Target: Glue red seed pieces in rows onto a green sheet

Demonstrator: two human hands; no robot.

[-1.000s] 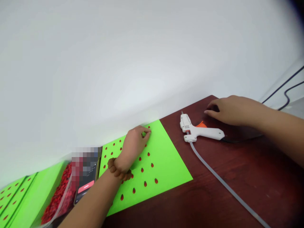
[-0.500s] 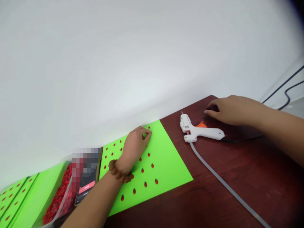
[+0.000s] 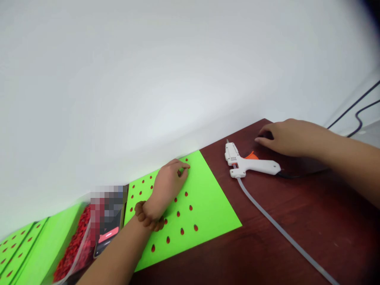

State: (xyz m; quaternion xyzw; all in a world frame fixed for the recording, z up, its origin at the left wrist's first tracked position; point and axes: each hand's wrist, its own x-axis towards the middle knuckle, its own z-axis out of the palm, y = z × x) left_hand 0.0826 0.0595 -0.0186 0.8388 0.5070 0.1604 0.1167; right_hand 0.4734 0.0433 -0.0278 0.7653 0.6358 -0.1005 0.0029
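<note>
My left hand [image 3: 170, 180], with a brown bead bracelet [image 3: 148, 217] at the wrist, is over a bright green sheet [image 3: 216, 209]. Its thumb and forefinger close in a pinch near the sheet's far right corner, and a bit of a small red ladybug piece [image 3: 189, 166] shows at the fingertips. Rows of similar red and black pieces dot the sheet; the hand covers some. My right hand [image 3: 286, 136] rests on the dark red table [image 3: 297, 206], thumb and fingers apart and loosely curved, holding nothing visible. Between the hands lies a white glue gun [image 3: 234, 154] with an orange trigger.
A long glue stick [image 3: 276, 225] trails from the gun toward the near right. Left of the sheet are a phone [image 3: 108, 235], a clear container of red pieces [image 3: 74, 249] and more green sheets [image 3: 44, 249]. A white wall [image 3: 178, 79] stands behind; black cables [image 3: 356, 105] run at right.
A bit of red now shows at my left fingertips, which stay at nearly the same spot on the sheet. My right hand and the glue gun have not moved.
</note>
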